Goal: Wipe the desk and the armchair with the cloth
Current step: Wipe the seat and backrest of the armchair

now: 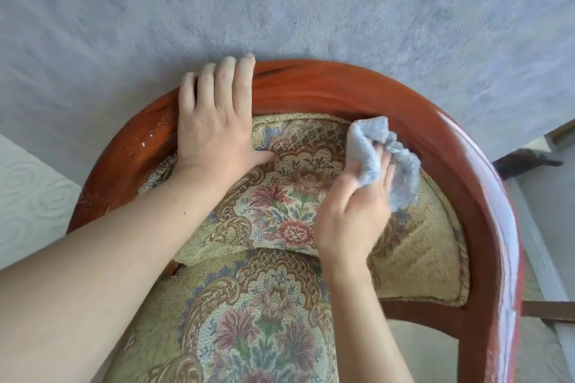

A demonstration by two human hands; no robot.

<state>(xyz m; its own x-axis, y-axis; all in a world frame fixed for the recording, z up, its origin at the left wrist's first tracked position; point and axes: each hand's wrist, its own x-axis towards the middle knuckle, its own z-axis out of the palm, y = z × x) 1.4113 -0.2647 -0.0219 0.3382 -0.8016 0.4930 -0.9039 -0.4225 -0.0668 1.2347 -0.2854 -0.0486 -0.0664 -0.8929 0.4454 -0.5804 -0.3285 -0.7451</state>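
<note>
The armchair (311, 88) has a curved red-brown wooden frame and floral tapestry upholstery on its back cushion and seat. My left hand (214, 121) lies over the top rail at the left, fingers draped across the wood and thumb on the back cushion. My right hand (351, 211) is closed on a crumpled light blue-grey cloth (382, 155), which presses on the upper right of the back cushion just under the rail. The desk is not in view.
A blue-grey textured wall (280, 0) stands right behind the chair. A white patterned surface (28, 196) shows at the left edge. At the right, a dark wooden piece (525, 162) and pale floor (547, 202) lie beyond the chair's arm.
</note>
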